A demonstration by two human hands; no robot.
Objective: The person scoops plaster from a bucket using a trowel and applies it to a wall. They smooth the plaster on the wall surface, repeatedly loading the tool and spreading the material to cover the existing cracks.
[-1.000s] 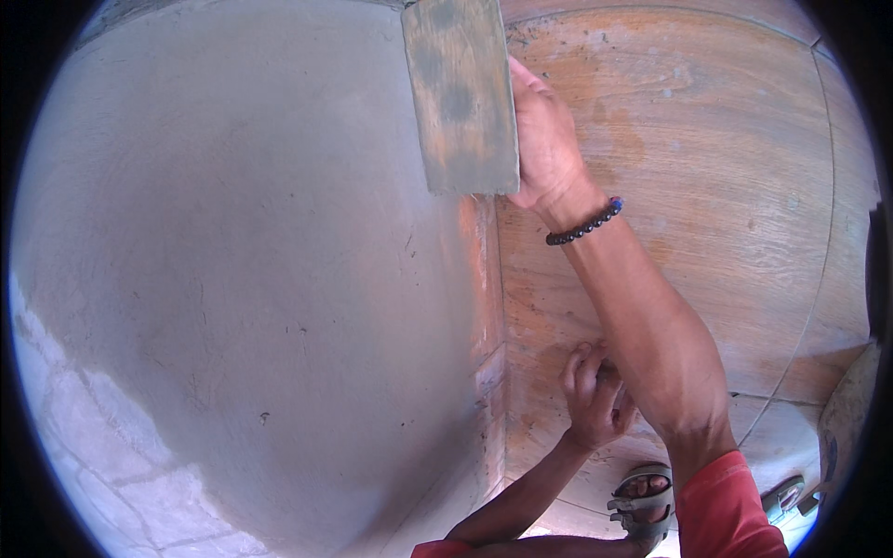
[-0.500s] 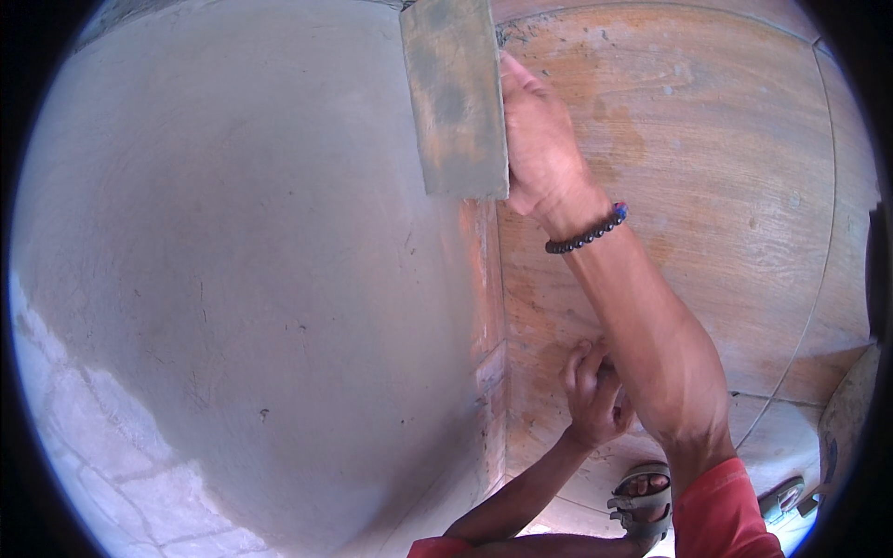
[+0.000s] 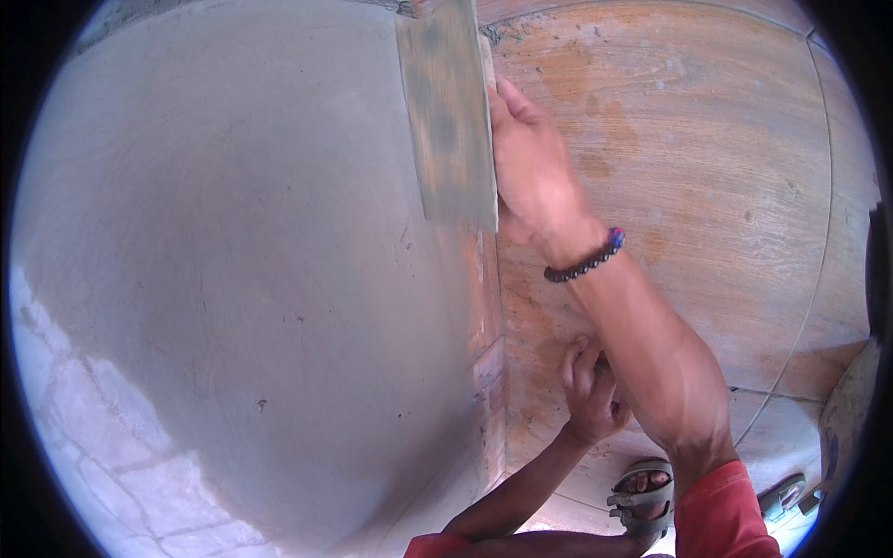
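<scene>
Right hand point(image 3: 539, 177), head view: clamped on flat board point(image 3: 451, 135) at its right side, grip partly hidden. Left hand point(image 3: 588, 400) well below board, fingers curled, part-covered by right forearm point(image 3: 651, 344); can't tell if holding anything. Grey plaster point(image 3: 242, 232) left of board, wood-grain tiles point(image 3: 707, 186) right.

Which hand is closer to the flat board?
Right. The right hand holds the flat board from its right side; the left hand is lower in the picture, apart from it.
</scene>
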